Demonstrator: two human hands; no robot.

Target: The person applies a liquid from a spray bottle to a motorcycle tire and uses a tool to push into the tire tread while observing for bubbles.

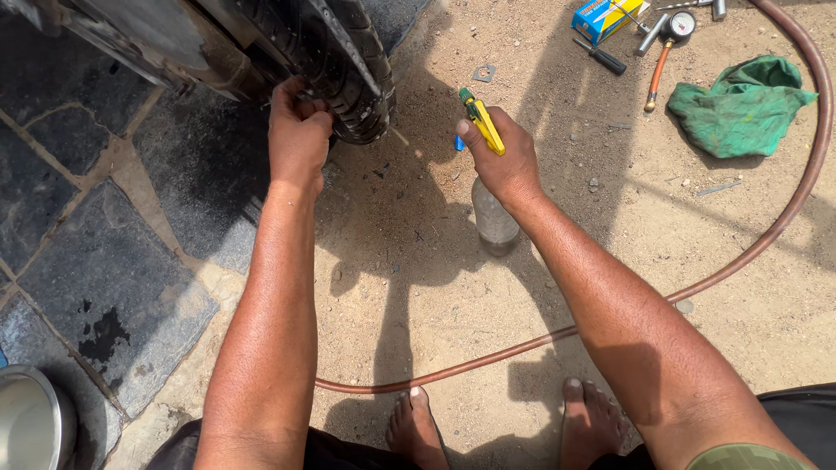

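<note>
Both hands work beside the black tyre (348, 61). Left hand (298, 130) presses curled fingers against the tyre's lower tread and sidewall, closed on the rubber. Right hand (501, 157) grips a clear spray bottle (495, 218) by its neck, thumb near the yellow trigger (481, 122), just right of the tyre. I judge the bottle light, slick and squashy, best held at the neck; the tyre stiff and heavy. A brown hose (784, 218) loops well right of the tyre.
</note>
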